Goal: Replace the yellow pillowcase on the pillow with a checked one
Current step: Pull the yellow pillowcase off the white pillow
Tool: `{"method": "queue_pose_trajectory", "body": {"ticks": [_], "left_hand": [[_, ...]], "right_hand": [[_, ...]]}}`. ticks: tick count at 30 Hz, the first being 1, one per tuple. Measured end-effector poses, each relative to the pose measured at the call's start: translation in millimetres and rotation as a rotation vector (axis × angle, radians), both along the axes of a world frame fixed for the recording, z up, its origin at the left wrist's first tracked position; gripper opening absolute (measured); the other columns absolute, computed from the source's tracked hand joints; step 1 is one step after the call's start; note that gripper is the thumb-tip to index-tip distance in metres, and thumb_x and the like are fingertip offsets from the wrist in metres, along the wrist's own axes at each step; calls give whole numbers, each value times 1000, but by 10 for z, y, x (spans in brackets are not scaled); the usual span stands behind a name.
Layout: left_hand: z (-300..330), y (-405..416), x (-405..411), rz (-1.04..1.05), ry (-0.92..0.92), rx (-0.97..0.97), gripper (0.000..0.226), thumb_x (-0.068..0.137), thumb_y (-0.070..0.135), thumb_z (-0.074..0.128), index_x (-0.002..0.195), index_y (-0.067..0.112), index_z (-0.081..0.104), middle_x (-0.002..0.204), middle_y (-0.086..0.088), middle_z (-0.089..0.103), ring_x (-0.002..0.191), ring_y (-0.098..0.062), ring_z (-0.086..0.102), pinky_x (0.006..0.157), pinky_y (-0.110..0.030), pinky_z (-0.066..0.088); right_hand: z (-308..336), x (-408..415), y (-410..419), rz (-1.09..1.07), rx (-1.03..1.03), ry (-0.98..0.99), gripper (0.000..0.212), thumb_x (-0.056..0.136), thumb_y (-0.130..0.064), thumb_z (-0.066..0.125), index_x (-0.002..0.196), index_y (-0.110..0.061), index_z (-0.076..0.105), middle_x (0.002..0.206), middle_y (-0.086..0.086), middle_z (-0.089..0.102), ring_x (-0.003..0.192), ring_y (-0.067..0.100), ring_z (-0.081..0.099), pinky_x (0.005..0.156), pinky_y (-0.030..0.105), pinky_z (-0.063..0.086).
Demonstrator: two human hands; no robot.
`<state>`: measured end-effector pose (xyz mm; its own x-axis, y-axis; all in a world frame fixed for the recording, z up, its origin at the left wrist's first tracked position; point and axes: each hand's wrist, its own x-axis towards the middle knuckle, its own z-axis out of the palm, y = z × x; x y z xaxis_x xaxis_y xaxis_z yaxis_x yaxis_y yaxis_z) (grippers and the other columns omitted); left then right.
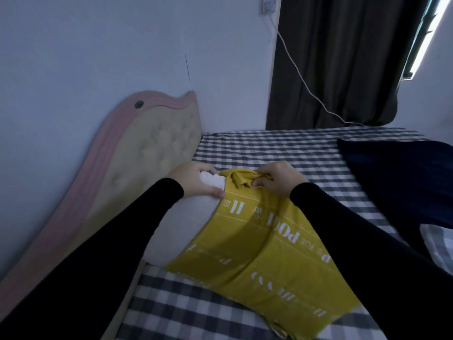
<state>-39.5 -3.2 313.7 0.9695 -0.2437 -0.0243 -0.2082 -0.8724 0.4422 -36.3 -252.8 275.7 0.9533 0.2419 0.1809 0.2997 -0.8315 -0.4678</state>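
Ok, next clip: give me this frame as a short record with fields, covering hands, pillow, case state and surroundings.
left hand: grips the bare white pillow at its corner
right hand: fingers bunch the yellow pillowcase at its open edge
case state: partly pulled off, pillow's left end exposed
surface: checked bedsheet
nearby: padded headboard on the left, dark cushion on the right
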Motion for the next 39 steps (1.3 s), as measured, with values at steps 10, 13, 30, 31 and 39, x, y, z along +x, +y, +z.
{"method": "queue_pose_trajectory", "body": {"ticks": [10,13,30,31,39], "left_hand": [[-935,440,272,298,78,-218,64,71,51,77,123,17,62,130,-6,59,115,-24,55,85,-26,38],[-1338,839,382,364,77,-237,55,70,61,71,113,28,64,131,-6,56,114,-26,55,95,-37,43],[-3599,1421,-238,182,421,37,141,29,99,43,149,30,24,160,8,8,146,-23,10,116,-44,20],[-3635,1465,-266,177,408,1,142,26,101,40,148,31,27,160,8,10,145,-22,11,116,-44,20],[-4013,1753,-431,408,343,60,144,30,75,76,150,43,2,159,-8,-13,146,-34,-5,115,-54,16]], "right_hand": [[-1234,185,613,-325,-103,120,46,93,-49,48,136,-33,47,135,4,45,125,29,41,102,48,35],[-1686,0,809,-234,-135,-36,49,95,-45,46,142,-34,40,149,5,36,136,31,33,102,54,30],[-3315,-98,1486,-57,-322,390,68,91,-61,38,150,-32,20,161,2,1,147,35,-5,109,67,11],[-3358,-160,1562,-12,-284,330,68,87,-64,40,146,-32,31,160,3,13,147,37,3,107,70,16],[-3775,-554,1901,152,-554,105,122,40,-47,87,146,-38,28,157,11,23,141,45,21,96,74,26]]}}
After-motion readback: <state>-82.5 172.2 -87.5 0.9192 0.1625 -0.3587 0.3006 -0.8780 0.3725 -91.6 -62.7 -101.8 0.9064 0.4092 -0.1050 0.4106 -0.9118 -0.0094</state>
